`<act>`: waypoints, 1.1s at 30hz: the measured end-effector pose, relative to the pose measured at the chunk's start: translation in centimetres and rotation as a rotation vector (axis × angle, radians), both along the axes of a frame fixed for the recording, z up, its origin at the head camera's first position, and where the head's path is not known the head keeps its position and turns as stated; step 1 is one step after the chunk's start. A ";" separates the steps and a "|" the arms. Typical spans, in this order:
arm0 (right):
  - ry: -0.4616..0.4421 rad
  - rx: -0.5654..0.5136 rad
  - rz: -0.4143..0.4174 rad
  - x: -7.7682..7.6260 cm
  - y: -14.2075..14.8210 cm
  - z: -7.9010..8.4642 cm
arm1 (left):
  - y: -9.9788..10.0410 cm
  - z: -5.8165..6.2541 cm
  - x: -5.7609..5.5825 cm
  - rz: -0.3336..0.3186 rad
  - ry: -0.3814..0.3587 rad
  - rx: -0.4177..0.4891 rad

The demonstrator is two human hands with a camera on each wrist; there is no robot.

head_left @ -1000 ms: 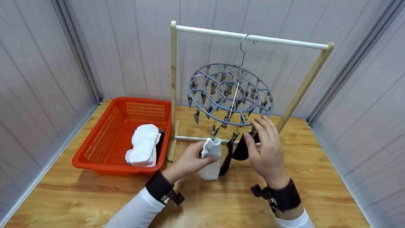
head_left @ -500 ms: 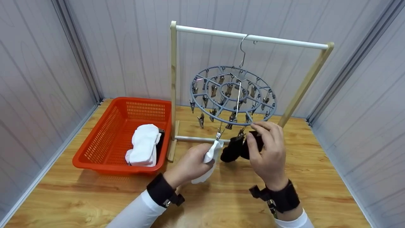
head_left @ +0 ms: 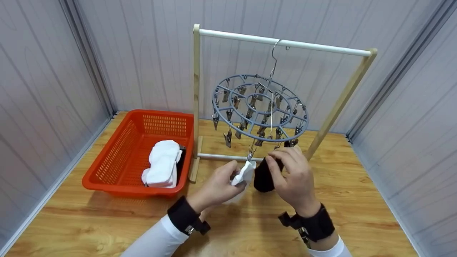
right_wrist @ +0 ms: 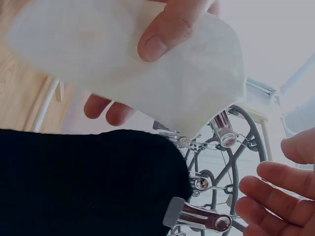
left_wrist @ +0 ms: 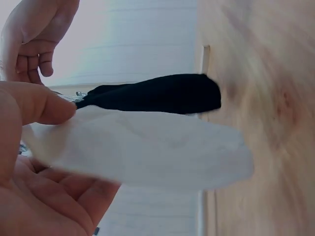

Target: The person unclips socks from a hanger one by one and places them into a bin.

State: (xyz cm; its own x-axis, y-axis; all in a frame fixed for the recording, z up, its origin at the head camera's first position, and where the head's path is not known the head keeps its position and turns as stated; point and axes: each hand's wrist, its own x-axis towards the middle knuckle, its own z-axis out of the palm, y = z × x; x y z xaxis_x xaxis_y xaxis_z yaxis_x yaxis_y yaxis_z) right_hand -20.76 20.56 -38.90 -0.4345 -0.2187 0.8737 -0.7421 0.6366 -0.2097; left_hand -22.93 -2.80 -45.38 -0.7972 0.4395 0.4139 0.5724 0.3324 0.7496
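Note:
My left hand [head_left: 223,182] pinches a white sock [head_left: 246,174] near its upper edge, the thumb on one face and fingers behind. In the left wrist view the white sock [left_wrist: 147,147] hangs beside a black sock [left_wrist: 162,93]. A metal clip [head_left: 251,154] is at the white sock's top; whether it grips the cloth I cannot tell. My right hand [head_left: 294,175] is by the black sock [head_left: 264,176] under the hanger's rim. The right wrist view shows its fingers [right_wrist: 275,196] relaxed, holding nothing, next to a clip [right_wrist: 204,216] fixed on the black sock.
A round grey clip hanger [head_left: 260,137] with several metal clips hangs from the white bar [head_left: 321,46] of a wooden rack [head_left: 197,89]. An orange basket [head_left: 107,160] on the left holds folded white socks [head_left: 164,164] and something dark. Walls enclose the wooden table [head_left: 89,228].
The hanger has turned and swayed. My left hand has shifted slightly right with the white sock, now seen edge-on. My right hand has moved a little left and down.

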 end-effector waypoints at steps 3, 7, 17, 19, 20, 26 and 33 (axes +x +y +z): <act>-0.005 -0.003 -0.005 0.0 0.1 0.0 | 0.1 -0.2 -0.2 -0.038 -0.034 0.074; -0.011 -0.009 -0.006 0.0 0.1 0.1 | 0.1 -0.3 -0.3 -0.080 -0.142 0.174; -0.039 0.027 -0.024 -0.3 0.3 0.0 | -0.3 -0.2 -0.4 -0.098 -0.205 0.183; -0.045 0.035 -0.030 -0.3 0.3 -0.2 | -0.4 -0.2 -0.3 -0.120 -0.210 0.166; -0.048 0.036 -0.033 -0.4 0.3 -0.2 | -0.3 -0.2 -0.3 -0.132 -0.214 0.163; -0.073 0.055 -0.040 -0.7 0.3 -0.6 | 0.0 -0.1 -0.3 -0.147 -0.199 0.174; -0.100 0.086 -0.049 -0.7 0.3 -0.8 | 0.2 -0.1 -0.3 -0.100 -0.109 0.169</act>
State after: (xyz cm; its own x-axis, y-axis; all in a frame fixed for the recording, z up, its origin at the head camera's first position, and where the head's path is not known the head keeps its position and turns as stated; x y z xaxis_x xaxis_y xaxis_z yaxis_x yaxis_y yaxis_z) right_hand -21.45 20.88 -39.71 -0.5308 -0.2671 0.8043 -0.6878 0.6903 -0.2246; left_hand -23.21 -2.62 -45.47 -0.7973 0.4503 0.4019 0.5087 0.1428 0.8490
